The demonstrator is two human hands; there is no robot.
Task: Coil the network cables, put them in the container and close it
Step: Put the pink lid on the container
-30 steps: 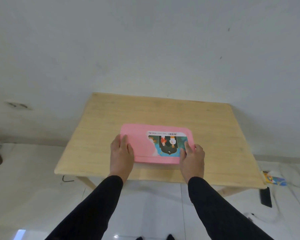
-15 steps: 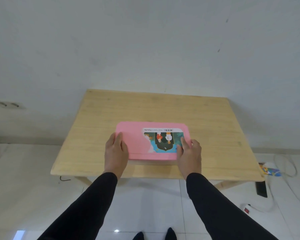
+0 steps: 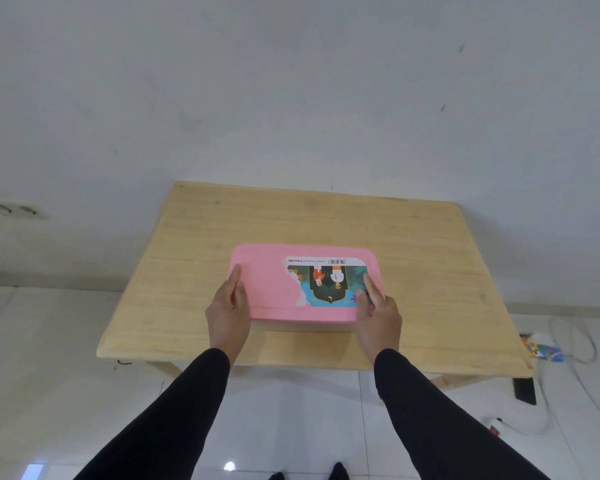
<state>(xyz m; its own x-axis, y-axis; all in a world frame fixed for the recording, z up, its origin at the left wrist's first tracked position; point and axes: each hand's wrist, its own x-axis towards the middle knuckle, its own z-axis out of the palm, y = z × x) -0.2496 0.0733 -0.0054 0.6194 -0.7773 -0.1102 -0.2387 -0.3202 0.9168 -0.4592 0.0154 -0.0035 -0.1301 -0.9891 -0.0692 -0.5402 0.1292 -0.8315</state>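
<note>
- We have the pink container (image 3: 274, 289) sitting on the wooden table (image 3: 413, 244), a little toward 6 o'clock of the table's centre, near the edge closest to us.
- Its pink lid (image 3: 260, 271) already lies flat across the top, with a torn printed label (image 3: 329, 282) covering the half toward 3 o'clock.
- Our left hand (image 3: 227, 308) rests at the lid's 9 o'clock end, fingers flat and together on the lid; it presses rather than grasps, and the thumb is hidden from us.
- Our right hand (image 3: 378, 313) sits at the 3 o'clock end near the front corner, index finger stretched across the label, the other fingers curled over the rim; whether they hook under the edge we cannot tell.
- No network cables show anywhere on the table, so we judge them coiled and inside, though the opaque lid hides the contents.
- What seems left is only the seating of the lid: we cannot tell whether every edge has snapped down, so a press along the rim is likely the last step.
</note>
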